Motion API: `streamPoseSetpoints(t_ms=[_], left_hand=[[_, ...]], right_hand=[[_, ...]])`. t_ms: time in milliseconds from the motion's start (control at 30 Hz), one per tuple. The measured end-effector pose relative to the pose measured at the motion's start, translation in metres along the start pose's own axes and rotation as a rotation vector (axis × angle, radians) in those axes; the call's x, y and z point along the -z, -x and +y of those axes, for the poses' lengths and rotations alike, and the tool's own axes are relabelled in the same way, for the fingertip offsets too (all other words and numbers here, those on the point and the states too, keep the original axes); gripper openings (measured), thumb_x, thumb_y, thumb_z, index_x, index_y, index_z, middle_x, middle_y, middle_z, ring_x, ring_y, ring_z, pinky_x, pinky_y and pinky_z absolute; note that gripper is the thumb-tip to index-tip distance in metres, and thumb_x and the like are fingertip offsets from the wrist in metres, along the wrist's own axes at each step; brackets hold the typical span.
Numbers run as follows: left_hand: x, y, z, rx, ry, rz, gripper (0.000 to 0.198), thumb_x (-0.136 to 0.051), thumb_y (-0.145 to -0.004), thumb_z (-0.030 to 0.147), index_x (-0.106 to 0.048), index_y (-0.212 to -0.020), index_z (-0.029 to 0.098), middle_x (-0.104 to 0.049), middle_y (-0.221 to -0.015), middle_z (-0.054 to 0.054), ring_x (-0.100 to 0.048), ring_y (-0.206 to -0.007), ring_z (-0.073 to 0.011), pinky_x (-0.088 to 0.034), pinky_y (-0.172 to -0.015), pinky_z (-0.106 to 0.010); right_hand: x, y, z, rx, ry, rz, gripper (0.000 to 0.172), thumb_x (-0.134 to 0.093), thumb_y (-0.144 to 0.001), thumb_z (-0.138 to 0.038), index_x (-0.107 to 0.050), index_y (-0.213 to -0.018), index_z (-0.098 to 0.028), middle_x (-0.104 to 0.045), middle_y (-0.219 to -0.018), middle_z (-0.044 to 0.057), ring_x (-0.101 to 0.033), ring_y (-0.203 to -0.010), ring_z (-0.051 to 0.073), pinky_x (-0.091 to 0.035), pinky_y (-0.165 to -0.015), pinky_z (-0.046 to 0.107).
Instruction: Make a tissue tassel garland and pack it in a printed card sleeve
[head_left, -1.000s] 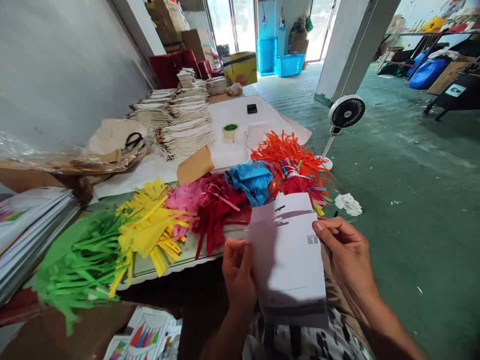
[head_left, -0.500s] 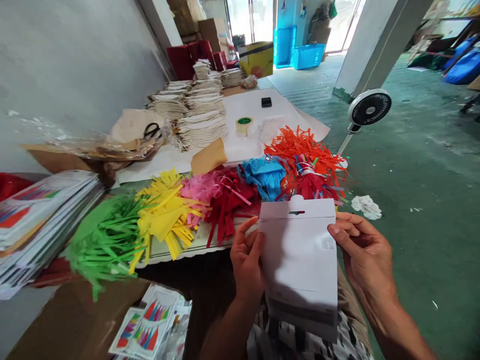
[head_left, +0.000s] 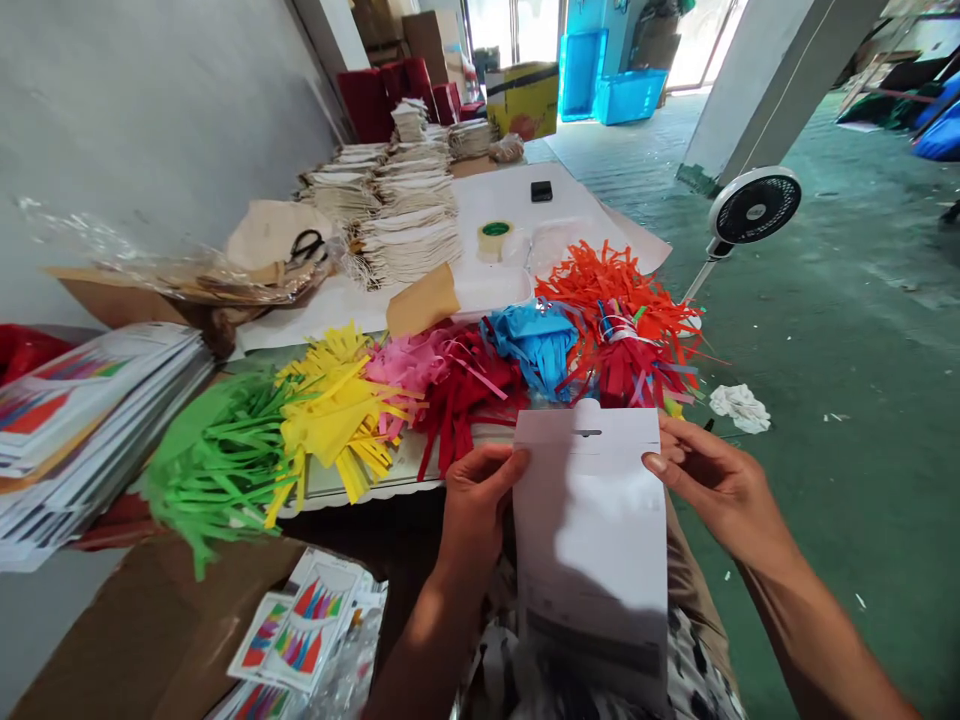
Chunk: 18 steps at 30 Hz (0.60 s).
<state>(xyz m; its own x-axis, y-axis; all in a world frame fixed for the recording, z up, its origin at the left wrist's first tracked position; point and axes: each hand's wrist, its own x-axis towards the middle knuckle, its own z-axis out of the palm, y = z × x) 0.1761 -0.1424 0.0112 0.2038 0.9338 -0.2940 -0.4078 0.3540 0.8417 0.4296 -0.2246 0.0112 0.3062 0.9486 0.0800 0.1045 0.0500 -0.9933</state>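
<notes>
Over my lap, a white card (head_left: 600, 540) with a hang slot near its top is held up, its plain side facing me and a shadow across part of it. My left hand (head_left: 480, 500) pinches its upper left edge between thumb and fingers. On the opposite edge, near the top corner, my right hand (head_left: 709, 480) has a similar pinch. Just beyond the card lie bunches of cut tassels: red (head_left: 469, 390), blue (head_left: 536, 340) and orange (head_left: 607, 280). Yellow tassels (head_left: 337, 415) and green tassels (head_left: 214, 450) are further left.
Stacks of white stringed bundles (head_left: 412, 220) stand on the table behind, near a tape roll (head_left: 495, 240) and black scissors (head_left: 306, 245). Printed cards (head_left: 307, 630) lie in a box at lower left, with more stacked (head_left: 97, 420) above. A fan (head_left: 756, 208) stands right.
My left fingers have closed into a firmer pinch on the card's edge. The card's top flap looks flatter, and both hands have shifted slightly left in view.
</notes>
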Motion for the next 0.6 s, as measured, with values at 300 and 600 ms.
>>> streamPoseSetpoints(t_ms=[300, 600], left_hand=[[0.024, -0.027, 0.015, 0.082, -0.327, -0.402, 0.052, -0.089, -0.079, 0.034, -0.080, -0.129, 0.026, -0.080, -0.114, -0.011, -0.074, -0.088, -0.0219, -0.056, -0.060, -0.023], [0.019, -0.027, 0.000, -0.075, -0.439, -0.469, 0.024, -0.064, -0.083, 0.019, -0.088, -0.085, 0.022, -0.083, -0.111, -0.011, -0.074, -0.110, -0.0292, -0.054, -0.078, -0.030]], right_hand=[[0.009, -0.009, 0.022, -0.063, 0.002, -0.226, 0.044, -0.080, -0.091, -0.040, -0.076, -0.134, -0.032, -0.077, -0.101, 0.003, -0.071, -0.086, 0.019, -0.059, -0.069, 0.028], [0.020, -0.013, 0.022, 0.194, 0.249, -0.319, 0.022, -0.066, -0.100, -0.033, -0.088, -0.102, -0.035, -0.072, -0.093, 0.005, -0.064, -0.087, 0.019, -0.052, -0.073, 0.032]])
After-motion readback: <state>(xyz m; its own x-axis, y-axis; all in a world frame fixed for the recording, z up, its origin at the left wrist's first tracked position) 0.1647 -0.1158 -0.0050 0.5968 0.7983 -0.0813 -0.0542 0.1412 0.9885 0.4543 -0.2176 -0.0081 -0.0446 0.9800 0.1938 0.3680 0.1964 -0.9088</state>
